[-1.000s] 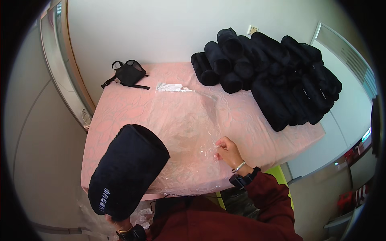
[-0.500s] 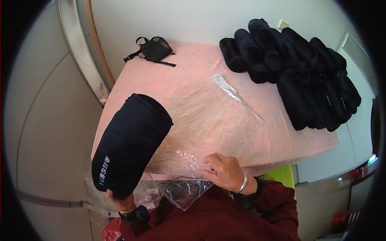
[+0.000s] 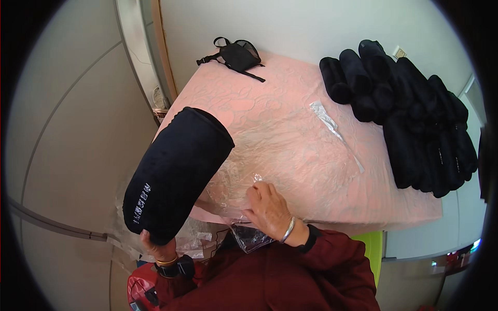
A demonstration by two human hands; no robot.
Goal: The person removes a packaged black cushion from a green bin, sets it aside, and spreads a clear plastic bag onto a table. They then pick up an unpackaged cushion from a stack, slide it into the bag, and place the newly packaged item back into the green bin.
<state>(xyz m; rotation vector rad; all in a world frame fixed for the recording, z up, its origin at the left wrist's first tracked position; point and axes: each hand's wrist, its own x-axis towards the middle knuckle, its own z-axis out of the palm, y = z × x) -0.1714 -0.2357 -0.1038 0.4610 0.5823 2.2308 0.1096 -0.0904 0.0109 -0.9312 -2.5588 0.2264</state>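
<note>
A black bolster-shaped cushion (image 3: 179,166) with white lettering is held up at the left, tilted with its broad end away from me. Its lower end is gripped by my left hand (image 3: 160,248), thumb on the near side and the other fingers hidden beneath. To the right, my right hand (image 3: 272,210) has its fingers curled together on a thin clear plastic bag (image 3: 250,237). Part of this bag hangs over the near edge, and crinkled film spreads over the pink cover (image 3: 290,78). The exact fingertip hold is hard to see.
Several similar black cushions (image 3: 412,122) are heaped at the far right. A black mesh pouch with straps (image 3: 241,56) lies at the back left. A shiny plastic strip (image 3: 328,122) rests mid-cover. A green chair (image 3: 374,254) and a red bag (image 3: 141,285) stand low down.
The view has turned, shifting the surroundings rightward. My right hand has moved left, closer to the cushion, drawing the plastic with it. My left hand keeps its grip on the cushion.
</note>
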